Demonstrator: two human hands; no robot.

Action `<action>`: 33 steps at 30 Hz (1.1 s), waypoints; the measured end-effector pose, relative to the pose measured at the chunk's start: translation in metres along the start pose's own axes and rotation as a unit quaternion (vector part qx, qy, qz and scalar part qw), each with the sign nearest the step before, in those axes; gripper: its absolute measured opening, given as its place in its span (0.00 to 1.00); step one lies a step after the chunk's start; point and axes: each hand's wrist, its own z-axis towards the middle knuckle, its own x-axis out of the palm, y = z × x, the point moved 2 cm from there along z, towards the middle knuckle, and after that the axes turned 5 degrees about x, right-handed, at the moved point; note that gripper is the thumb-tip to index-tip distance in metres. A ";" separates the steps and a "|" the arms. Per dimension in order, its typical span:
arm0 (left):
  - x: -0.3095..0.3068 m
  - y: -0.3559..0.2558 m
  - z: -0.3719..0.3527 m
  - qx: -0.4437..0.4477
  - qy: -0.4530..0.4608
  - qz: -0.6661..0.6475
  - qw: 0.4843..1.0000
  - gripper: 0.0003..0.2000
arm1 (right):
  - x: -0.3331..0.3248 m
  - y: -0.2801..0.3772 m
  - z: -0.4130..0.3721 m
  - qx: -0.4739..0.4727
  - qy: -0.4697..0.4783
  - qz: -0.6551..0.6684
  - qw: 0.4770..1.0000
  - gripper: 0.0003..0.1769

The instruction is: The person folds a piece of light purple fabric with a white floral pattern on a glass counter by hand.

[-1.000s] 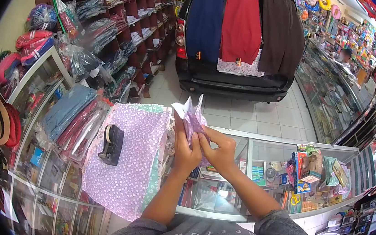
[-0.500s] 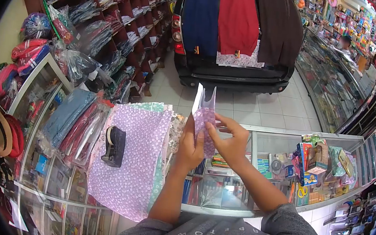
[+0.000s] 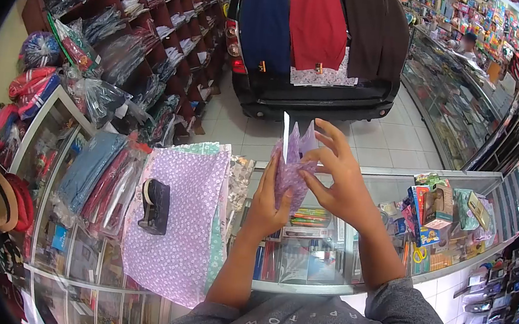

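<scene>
pinching folded purple paper (image 3: 288,171), left hand (image 3: 268,204), right hand (image 3: 340,180)

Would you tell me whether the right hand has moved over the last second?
Yes, upward: the right hand, earlier below the glass counter's far rail, now reaches its fingers above it.

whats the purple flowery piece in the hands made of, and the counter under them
The purple piece is likely printed wrapping paper with a matte finish: it stands up stiff with sharp creases and a white back, though thin fabric is possible. The counter is clear glass in pale, metal-looking frames: goods show through it and the top glints.
</scene>
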 end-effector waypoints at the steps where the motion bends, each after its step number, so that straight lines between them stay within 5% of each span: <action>1: 0.001 -0.001 0.001 -0.003 -0.001 -0.008 1.000 0.36 | 0.000 0.000 0.000 -0.012 0.006 0.010 1.000 0.14; 7: 0.018 0.000 -0.001 0.073 -0.109 0.007 0.991 0.40 | 0.011 -0.006 -0.001 -0.022 -0.041 0.014 0.999 0.12; 13: 0.012 -0.001 -0.008 0.040 -0.169 -0.009 0.985 0.34 | 0.012 0.002 0.001 -0.066 -0.012 0.011 0.998 0.14; 15: 0.009 0.000 -0.008 0.025 -0.188 -0.046 0.981 0.30 | 0.016 0.004 0.000 -0.038 -0.008 0.050 0.998 0.18; 17: 0.002 0.003 -0.009 -0.001 -0.160 -0.011 0.987 0.29 | 0.021 0.000 -0.004 0.134 -0.007 0.166 0.977 0.25; 19: 0.004 0.008 -0.010 0.006 -0.188 0.002 0.982 0.26 | 0.023 -0.003 -0.006 0.162 -0.017 0.122 0.979 0.26; 22: 0.001 0.004 -0.008 0.052 -0.226 0.069 0.970 0.22 | 0.032 -0.015 -0.008 0.172 0.054 0.061 0.982 0.22; 33: -0.012 -0.016 -0.008 0.052 -0.300 0.112 0.946 0.08 | 0.056 -0.006 -0.020 0.098 -0.047 0.048 0.993 0.13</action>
